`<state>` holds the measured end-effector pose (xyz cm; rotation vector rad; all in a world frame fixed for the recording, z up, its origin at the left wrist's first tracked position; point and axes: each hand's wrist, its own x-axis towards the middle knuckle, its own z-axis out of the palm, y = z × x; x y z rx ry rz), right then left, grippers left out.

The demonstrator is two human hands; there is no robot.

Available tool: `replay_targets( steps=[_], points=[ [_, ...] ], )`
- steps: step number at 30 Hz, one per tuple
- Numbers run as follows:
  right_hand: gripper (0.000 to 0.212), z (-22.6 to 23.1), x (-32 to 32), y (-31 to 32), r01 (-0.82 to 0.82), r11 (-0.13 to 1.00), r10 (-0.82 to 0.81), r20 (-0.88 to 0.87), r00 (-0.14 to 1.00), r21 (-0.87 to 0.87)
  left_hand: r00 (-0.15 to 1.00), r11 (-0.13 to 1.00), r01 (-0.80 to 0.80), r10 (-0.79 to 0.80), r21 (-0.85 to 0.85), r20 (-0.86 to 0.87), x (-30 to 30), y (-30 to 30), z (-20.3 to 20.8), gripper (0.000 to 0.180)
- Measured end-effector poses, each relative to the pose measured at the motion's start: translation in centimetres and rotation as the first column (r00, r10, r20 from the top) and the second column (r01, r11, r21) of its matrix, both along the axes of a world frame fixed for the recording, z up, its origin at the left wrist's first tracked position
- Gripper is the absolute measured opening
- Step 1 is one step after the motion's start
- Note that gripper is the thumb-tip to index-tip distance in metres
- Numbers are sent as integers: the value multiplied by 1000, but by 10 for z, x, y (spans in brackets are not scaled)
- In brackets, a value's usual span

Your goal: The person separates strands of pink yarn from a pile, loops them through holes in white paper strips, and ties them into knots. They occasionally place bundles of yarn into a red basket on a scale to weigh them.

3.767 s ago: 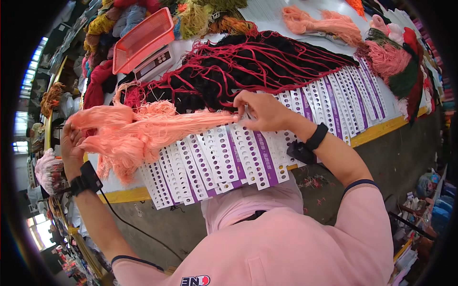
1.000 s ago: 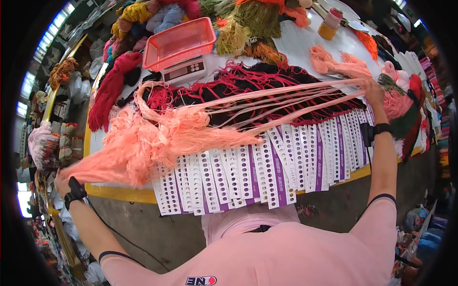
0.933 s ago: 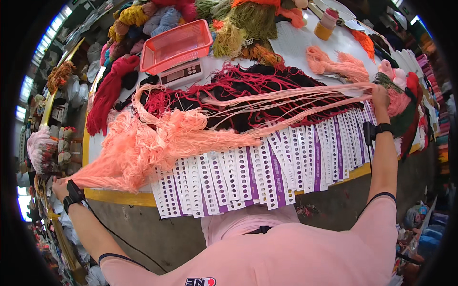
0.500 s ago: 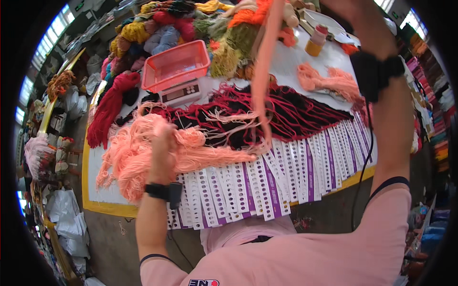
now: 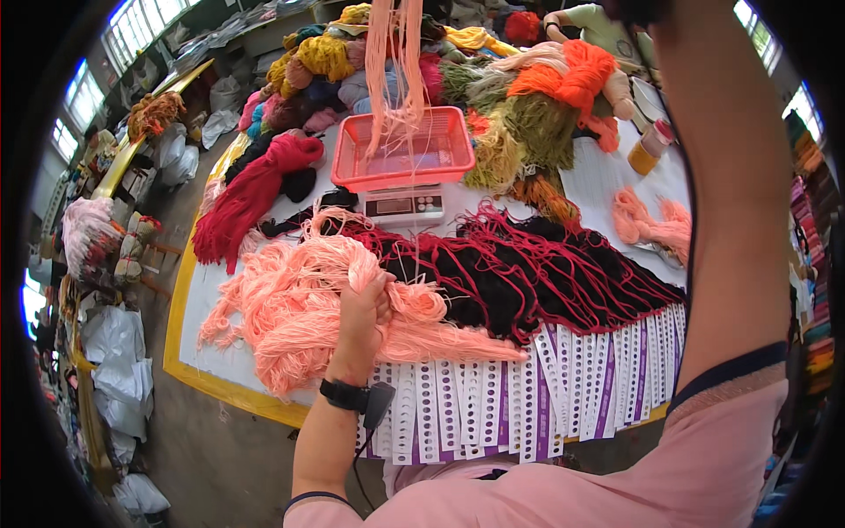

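A big loose heap of peach yarn [image 5: 299, 299] lies at the table's near left. Into its right part my left hand [image 5: 363, 317] reaches, fingers curled round a bunch of the strands. My right forearm [image 5: 735, 176] rises to the top edge, and the hand itself is out of the picture. A hanging length of peach yarn [image 5: 396, 66] drops from the top edge over the red plastic basket [image 5: 405, 176]; what holds its upper end is hidden. Beside the heap spreads black yarn with dark red strands [image 5: 528, 273], fastened along a row of white and purple punched cards [image 5: 480, 400].
Under the basket stands a digital scale [image 5: 405, 206]. Piled skeins [image 5: 528, 132] fill the far side, with a crimson skein [image 5: 255, 194] at left. A yellow-capless jar [image 5: 650, 148] and a small peach skein [image 5: 651, 224] sit at right. Another person [image 5: 598, 31] is beyond the table.
The peach strands in the air have swung left, from above the black yarn to over the basket. My right hand has left the view upward. The view has shifted; my left hand remains at the heap.
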<state>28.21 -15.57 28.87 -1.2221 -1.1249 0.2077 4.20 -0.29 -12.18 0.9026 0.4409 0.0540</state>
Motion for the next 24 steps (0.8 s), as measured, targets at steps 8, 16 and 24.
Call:
replay_targets(
  steps=[8,16,24],
  points=[
    [22,-242,61,15,702,500,-131,757,640,-508,999,1000,29,-30,3,20,0,-3,5,13],
    [23,-329,-12,-44,756,572,-245,813,529,-320,1000,1000,3,-2,-31,29,-3,0,2,12],
    [52,-344,-21,-58,814,563,-321,870,375,-143,999,1000,7,-7,4,45,-1,-3,3,12]
  ],
)
